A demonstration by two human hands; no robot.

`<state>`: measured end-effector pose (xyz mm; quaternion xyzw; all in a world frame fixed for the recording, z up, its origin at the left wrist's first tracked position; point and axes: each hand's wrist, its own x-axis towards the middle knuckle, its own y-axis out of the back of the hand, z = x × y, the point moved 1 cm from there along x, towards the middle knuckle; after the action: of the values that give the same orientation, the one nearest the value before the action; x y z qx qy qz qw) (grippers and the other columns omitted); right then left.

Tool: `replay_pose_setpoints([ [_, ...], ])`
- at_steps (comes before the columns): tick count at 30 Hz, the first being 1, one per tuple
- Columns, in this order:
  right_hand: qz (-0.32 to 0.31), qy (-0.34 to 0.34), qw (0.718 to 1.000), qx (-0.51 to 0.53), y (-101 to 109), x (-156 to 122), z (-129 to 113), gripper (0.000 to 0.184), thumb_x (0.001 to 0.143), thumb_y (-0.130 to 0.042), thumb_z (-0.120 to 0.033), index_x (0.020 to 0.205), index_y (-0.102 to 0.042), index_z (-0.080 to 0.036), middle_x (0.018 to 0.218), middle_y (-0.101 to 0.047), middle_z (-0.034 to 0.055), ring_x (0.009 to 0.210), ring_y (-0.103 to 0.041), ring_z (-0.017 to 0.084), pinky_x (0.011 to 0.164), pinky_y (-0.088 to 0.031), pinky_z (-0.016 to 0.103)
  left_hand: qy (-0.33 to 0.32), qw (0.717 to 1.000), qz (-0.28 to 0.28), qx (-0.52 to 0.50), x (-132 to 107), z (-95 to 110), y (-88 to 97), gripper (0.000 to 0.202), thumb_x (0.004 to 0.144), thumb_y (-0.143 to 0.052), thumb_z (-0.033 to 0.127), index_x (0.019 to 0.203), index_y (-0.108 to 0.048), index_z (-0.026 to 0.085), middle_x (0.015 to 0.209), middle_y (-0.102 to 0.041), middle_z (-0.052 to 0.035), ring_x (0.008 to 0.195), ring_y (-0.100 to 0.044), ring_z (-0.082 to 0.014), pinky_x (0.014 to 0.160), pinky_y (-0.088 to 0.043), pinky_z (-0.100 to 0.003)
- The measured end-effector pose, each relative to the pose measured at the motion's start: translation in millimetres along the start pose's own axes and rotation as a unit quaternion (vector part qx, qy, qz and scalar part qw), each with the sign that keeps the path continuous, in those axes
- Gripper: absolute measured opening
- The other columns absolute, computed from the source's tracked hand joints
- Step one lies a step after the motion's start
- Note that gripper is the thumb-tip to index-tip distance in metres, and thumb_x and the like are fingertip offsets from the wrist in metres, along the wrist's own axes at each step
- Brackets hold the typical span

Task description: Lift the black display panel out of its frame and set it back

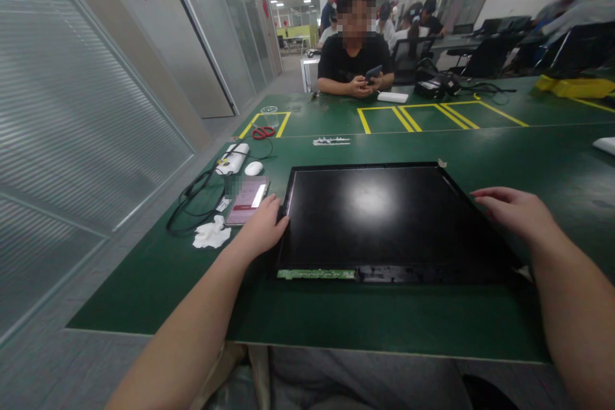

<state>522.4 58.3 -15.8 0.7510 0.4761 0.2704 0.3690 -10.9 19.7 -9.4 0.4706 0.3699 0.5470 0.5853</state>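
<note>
A black flat display panel lies face up on the green table in front of me, with a green circuit strip along its near edge. My left hand is at the panel's left edge, thumb toward the frame and fingers apart. Just left of it lies a phone with a lit screen, partly behind my fingers. By the panel's right side is my right hand, fingers stretched toward the edge; whether they touch it is hard to tell. Neither hand visibly holds anything.
Left of the panel are crumpled tissue, a white mouse-like object, black cables, a white power strip and red-handled scissors. A clear cup stands behind. Across the table sits a person holding a phone.
</note>
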Motion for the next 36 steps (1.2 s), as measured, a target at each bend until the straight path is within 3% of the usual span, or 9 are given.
replay_pose_setpoints([
  [3, -0.027, -0.045, 0.999, 0.013, 0.6, -1.1, -6.1, 0.033, 0.068, -0.066, -0.042, 0.093, -0.079, -0.025, 0.09, -0.076, 0.0058, 0.081, -0.068, 0.025, 0.079, -0.052, 0.04, -0.007, 1.0, 0.0, 0.001, 0.9, -1.6, 0.5, 0.041, 0.094, -0.052, 0.029, 0.127, -0.067, 0.009, 0.153, -0.054, -0.0258, 0.146, -0.049, -0.0375, 0.121, -0.039, -0.054],
  [7, -0.045, -0.028, 0.998, -0.014, 2.7, -6.8, -18.7, 0.034, 0.069, -0.066, -0.039, 0.096, -0.081, -0.026, 0.098, -0.078, 0.0062, 0.095, -0.069, 0.026, 0.088, -0.05, 0.04, -0.009, 1.0, -0.006, -0.005, 1.9, 0.1, 2.4, 0.042, 0.093, -0.05, 0.025, 0.125, -0.069, 0.005, 0.151, -0.055, -0.0268, 0.143, -0.053, -0.0371, 0.122, -0.04, -0.051],
  [15, -0.058, 0.001, 0.995, -0.084, -5.2, -1.0, -11.0, 0.038, 0.075, -0.061, -0.044, 0.1, -0.084, -0.027, 0.098, -0.079, 0.0065, 0.091, -0.069, 0.027, 0.082, -0.051, 0.04, -0.018, 0.998, -0.002, -0.055, 7.3, -3.0, 5.1, 0.036, 0.086, -0.057, 0.024, 0.114, -0.076, 0.012, 0.141, -0.066, -0.0207, 0.133, -0.061, -0.0357, 0.118, -0.045, -0.051],
  [19, -0.056, 0.014, 0.992, -0.11, -6.2, 2.6, -6.7, 0.036, 0.076, -0.059, -0.045, 0.096, -0.084, -0.029, 0.103, -0.079, 0.0061, 0.096, -0.07, 0.028, 0.083, -0.053, 0.039, -0.001, 0.986, 0.023, -0.168, 7.2, -0.3, 9.3, 0.035, 0.08, -0.061, 0.024, 0.108, -0.08, 0.016, 0.136, -0.071, -0.0164, 0.132, -0.062, -0.0362, 0.118, -0.043, -0.052],
  [23, -0.051, 0.009, 0.992, -0.113, -4.7, 2.6, -6.0, 0.035, 0.077, -0.058, -0.045, 0.094, -0.084, -0.029, 0.103, -0.079, 0.0064, 0.096, -0.07, 0.029, 0.082, -0.053, 0.04, 0.087, 0.917, 0.067, -0.382, 2.8, 11.8, 16.7, 0.031, 0.074, -0.07, 0.024, 0.102, -0.083, 0.019, 0.122, -0.078, -0.0106, 0.115, -0.071, -0.0338, 0.109, -0.051, -0.046],
  [26, -0.053, -0.002, 0.992, -0.111, -3.8, 1.5, -7.3, 0.034, 0.077, -0.059, -0.044, 0.095, -0.084, -0.029, 0.103, -0.079, 0.0063, 0.097, -0.07, 0.029, 0.084, -0.053, 0.041, 0.209, 0.827, 0.064, -0.518, -1.4, 23.7, 22.5, 0.03, 0.071, -0.076, 0.016, 0.101, -0.084, 0.018, 0.091, -0.082, -0.0077, 0.09, -0.077, -0.0272, 0.085, -0.061, -0.035],
  [29, -0.051, -0.006, 0.993, -0.11, -3.9, 1.6, -6.8, 0.035, 0.078, -0.059, -0.045, 0.097, -0.084, -0.03, 0.106, -0.079, 0.0059, 0.101, -0.069, 0.03, 0.087, -0.052, 0.041, 0.282, 0.748, 0.046, -0.599, -3.9, 33.0, 27.2, 0.042, 0.075, -0.074, 0.006, 0.115, -0.081, 0.015, 0.073, -0.079, -0.0058, 0.063, -0.073, -0.0194, 0.058, -0.059, -0.026],
  [32, -0.044, 0.001, 0.993, -0.111, -5.1, 3.2, -3.5, 0.036, 0.077, -0.059, -0.046, 0.098, -0.084, -0.03, 0.106, -0.079, 0.0061, 0.1, -0.069, 0.029, 0.085, -0.053, 0.04, 0.304, 0.708, 0.023, -0.637, -4.6, 37.4, 29.4, 0.055, 0.08, -0.069, 0.002, 0.134, -0.072, 0.013, 0.07, -0.078, -0.0066, 0.05, -0.068, -0.0173, 0.047, -0.054, -0.024],
  [36, -0.033, 0.014, 0.993, -0.114, -7.0, 6.1, 1.4, 0.036, 0.076, -0.06, -0.046, 0.096, -0.084, -0.03, 0.103, -0.079, 0.0071, 0.096, -0.07, 0.029, 0.082, -0.053, 0.04, 0.306, 0.671, 0.025, -0.675, -4.2, 40.9, 29.8, 0.064, 0.086, -0.062, 0.0, 0.149, -0.058, 0.009, 0.074, -0.079, -0.0087, 0.051, -0.071, -0.0189, 0.049, -0.059, -0.026],
])
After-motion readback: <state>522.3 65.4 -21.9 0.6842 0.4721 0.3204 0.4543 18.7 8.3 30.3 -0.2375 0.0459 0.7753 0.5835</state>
